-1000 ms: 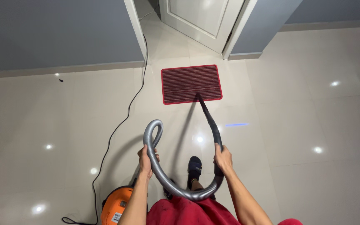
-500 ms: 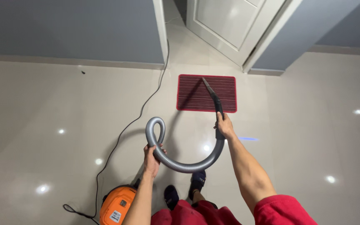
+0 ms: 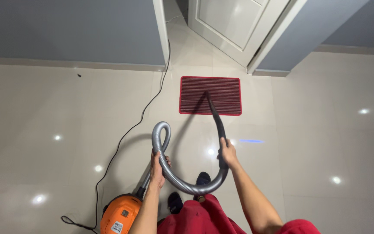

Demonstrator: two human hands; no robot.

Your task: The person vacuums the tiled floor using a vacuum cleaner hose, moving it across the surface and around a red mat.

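Left hand (image 3: 157, 168) grips grey hose (image 3: 182, 185); right hand (image 3: 227, 152) seemingly clasps nozzle (image 3: 215, 115) on mat (image 3: 230, 89).

Red mat (image 3: 210, 95) with dark stripes — grey ribbed hose (image 3: 182, 184) — orange vacuum (image 3: 120, 219).

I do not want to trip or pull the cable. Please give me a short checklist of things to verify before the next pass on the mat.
1. Right hand grips the black nozzle: ok.
2. Left hand holds the grey hose below its loop: ok.
3. Nozzle tip rests on the red mat: ok.
4. Mat lies flat, no curled edge: ok.
5. Black cable lies left of the feet, slack: ok.
6. Orange vacuum body stands upright: cannot tell, partly out of view.
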